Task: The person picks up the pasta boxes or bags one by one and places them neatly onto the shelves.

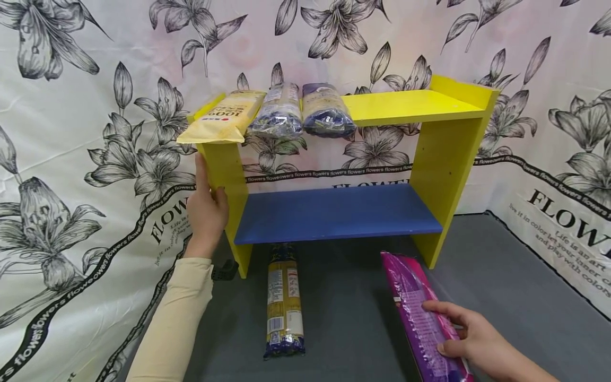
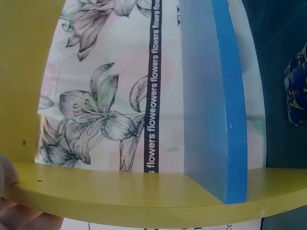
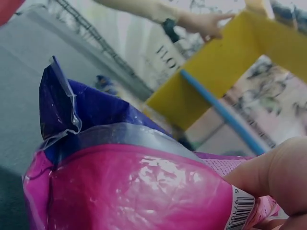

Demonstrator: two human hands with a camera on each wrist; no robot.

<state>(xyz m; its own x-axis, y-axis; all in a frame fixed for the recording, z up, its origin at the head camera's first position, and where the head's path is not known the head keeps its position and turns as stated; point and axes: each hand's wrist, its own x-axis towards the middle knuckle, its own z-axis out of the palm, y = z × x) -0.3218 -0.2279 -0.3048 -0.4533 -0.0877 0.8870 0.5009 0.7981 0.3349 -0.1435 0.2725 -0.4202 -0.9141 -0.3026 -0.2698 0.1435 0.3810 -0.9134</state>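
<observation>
My right hand point(image 1: 477, 334) pinches a shiny magenta and purple packet point(image 1: 420, 318), thumb on one side and fingers on the other. It is tilted at the front right; its folded purple end and barcode show in the right wrist view. With my left hand point(image 1: 207, 215) I grip the front edge of the left side panel of a yellow and blue shelf point(image 1: 339, 212). In the left wrist view the thumb lies inside the panel point(image 2: 120, 191) and the fingers outside it. Just above that hand, a yellow bag point(image 1: 224, 116) lies on the top board, overhanging its front.
Two clear and blue packets point(image 1: 279, 111) lie beside the yellow bag on top. A long pasta-like packet point(image 1: 285, 307) with blue ends lies on the dark grey table point(image 1: 343, 329), partly under the blue board. Flower-printed cloth point(image 1: 57, 159) hangs behind and at both sides.
</observation>
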